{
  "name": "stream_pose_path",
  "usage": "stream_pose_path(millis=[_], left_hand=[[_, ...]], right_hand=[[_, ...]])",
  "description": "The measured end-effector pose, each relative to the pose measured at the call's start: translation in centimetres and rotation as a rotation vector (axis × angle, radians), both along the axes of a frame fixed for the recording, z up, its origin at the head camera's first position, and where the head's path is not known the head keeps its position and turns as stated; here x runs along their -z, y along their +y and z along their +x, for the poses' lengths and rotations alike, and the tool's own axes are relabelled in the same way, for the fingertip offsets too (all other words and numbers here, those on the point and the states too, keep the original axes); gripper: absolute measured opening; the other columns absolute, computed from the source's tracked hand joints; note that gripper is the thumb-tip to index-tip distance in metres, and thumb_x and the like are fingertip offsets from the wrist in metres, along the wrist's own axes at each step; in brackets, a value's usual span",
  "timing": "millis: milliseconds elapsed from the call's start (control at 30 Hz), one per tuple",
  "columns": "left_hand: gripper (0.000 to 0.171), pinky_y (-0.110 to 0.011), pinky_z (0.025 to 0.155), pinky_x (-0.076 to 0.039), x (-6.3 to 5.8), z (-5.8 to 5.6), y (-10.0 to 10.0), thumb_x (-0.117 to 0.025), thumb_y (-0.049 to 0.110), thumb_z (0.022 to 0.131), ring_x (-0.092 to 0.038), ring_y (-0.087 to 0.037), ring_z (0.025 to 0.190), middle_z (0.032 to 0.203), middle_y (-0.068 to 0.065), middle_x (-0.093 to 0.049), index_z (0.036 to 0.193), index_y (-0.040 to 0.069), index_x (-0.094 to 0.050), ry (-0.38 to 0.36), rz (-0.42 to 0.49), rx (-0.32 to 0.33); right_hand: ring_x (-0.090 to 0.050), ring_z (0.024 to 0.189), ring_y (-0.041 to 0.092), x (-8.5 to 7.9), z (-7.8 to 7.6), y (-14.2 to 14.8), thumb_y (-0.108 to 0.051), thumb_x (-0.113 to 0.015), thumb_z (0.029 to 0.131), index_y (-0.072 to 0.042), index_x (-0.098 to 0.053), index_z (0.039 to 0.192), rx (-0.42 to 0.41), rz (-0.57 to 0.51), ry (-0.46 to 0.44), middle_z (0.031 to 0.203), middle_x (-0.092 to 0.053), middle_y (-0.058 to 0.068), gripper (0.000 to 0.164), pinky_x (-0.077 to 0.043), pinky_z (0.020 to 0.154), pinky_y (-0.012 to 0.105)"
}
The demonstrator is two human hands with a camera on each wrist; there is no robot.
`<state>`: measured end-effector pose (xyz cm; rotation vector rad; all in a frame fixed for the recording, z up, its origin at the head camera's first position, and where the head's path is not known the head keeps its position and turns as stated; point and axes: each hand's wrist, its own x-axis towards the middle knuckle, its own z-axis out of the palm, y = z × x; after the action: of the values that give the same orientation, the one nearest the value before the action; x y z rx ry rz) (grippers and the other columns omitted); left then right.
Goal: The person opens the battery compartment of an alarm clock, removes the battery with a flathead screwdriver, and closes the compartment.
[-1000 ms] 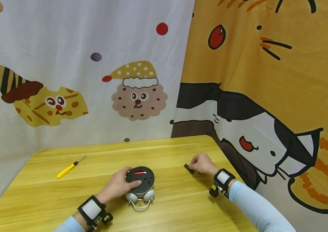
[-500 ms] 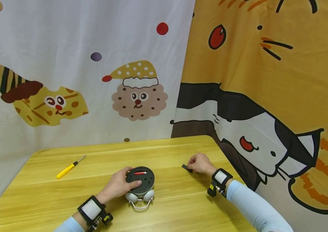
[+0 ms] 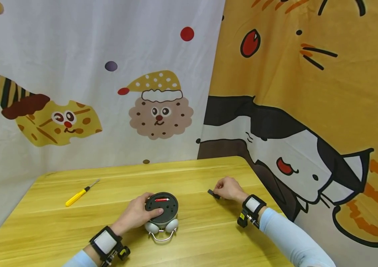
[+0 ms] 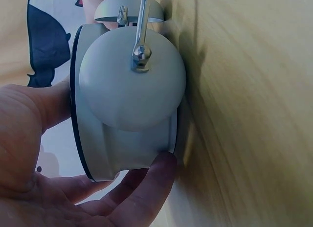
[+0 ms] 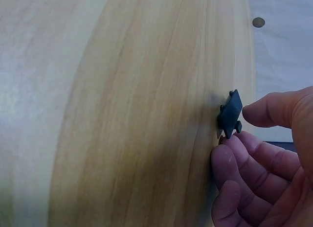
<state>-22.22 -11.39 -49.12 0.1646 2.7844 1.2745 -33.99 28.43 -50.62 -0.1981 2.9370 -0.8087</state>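
Note:
A twin-bell alarm clock [image 3: 170,218] lies face down on the table, its dark back up and its bells toward me. In the battery slot on its back a red battery [image 3: 161,199] shows. My left hand [image 3: 135,213] grips the clock from the left, thumb on the back; in the left wrist view the fingers curl under the pale casing [image 4: 132,148] beside a bell [image 4: 132,85]. Off to the right, my right hand [image 3: 229,188] pinches a small black battery cover [image 3: 213,194] low over the table. Small tabs stick out from the cover [image 5: 230,114] in the right wrist view.
A screwdriver [image 3: 76,196] with a yellow handle lies at the left of the wooden table [image 3: 189,244]. Behind the table's far edge hang printed cloths [image 3: 85,155], one white and one orange.
My right hand has slid a little to the left with the battery cover in its fingers. The left hand and the clock stay where they were.

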Motion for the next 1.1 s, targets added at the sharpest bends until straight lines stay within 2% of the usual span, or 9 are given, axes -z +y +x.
stream_pose_path(millis=[233, 500, 700, 867, 1100], left_hand=[[0.074, -0.058, 0.104, -0.061, 0.1, 0.0, 0.0, -0.096, 0.041, 0.090, -0.074, -0.033, 0.123, 0.136, -0.020, -0.078, 0.146, 0.002, -0.067, 0.007, 0.004, 0.003], [0.075, -0.057, 0.104, -0.061, 0.1, 0.2, 0.0, -0.094, 0.045, 0.091, -0.074, -0.033, 0.124, 0.138, -0.021, -0.077, 0.146, 0.003, -0.067, 0.009, -0.014, 0.002], [0.066, -0.045, 0.092, -0.062, 0.2, 0.4, -0.3, -0.092, 0.046, 0.093, -0.075, -0.024, 0.110, 0.127, -0.014, -0.080, 0.141, 0.006, -0.070, 0.021, -0.015, -0.006], [0.056, -0.036, 0.081, -0.061, 0.4, 0.4, -0.7, -0.091, 0.042, 0.094, -0.075, -0.018, 0.098, 0.112, -0.008, -0.081, 0.133, 0.006, -0.073, 0.027, 0.008, -0.020], [0.045, -0.035, 0.080, -0.060, 0.5, 0.6, -1.4, -0.091, 0.039, 0.095, -0.072, -0.014, 0.094, 0.108, -0.004, -0.080, 0.125, 0.009, -0.077, 0.058, -0.012, -0.031]], right_hand=[[-0.068, 0.058, 0.014, -0.1, 0.0, 0.1, -0.026, -0.084, 0.095, -0.020, -0.084, 0.086, 0.020, -0.008, 0.000, 0.066, -0.075, -0.005, 0.011, -0.045, 0.057, 0.027], [-0.066, 0.059, 0.014, -0.2, -0.1, 0.2, -0.026, -0.081, 0.096, -0.021, -0.084, 0.087, 0.014, 0.003, 0.040, 0.067, -0.074, -0.005, 0.011, -0.045, 0.058, 0.028], [-0.066, 0.063, 0.014, -0.6, 0.0, 0.3, -0.025, -0.079, 0.096, -0.020, -0.085, 0.086, 0.011, -0.014, 0.076, 0.072, -0.075, -0.005, 0.013, -0.050, 0.059, 0.029], [-0.064, 0.065, 0.014, -1.2, 0.2, 0.4, -0.025, -0.079, 0.095, -0.019, -0.084, 0.085, 0.014, -0.020, 0.104, 0.070, -0.074, -0.006, 0.013, -0.049, 0.061, 0.029], [-0.062, 0.065, 0.014, -1.6, 0.3, 0.2, -0.026, -0.079, 0.096, -0.018, -0.083, 0.083, 0.007, -0.009, 0.134, 0.069, -0.071, -0.006, 0.015, -0.047, 0.063, 0.030]])
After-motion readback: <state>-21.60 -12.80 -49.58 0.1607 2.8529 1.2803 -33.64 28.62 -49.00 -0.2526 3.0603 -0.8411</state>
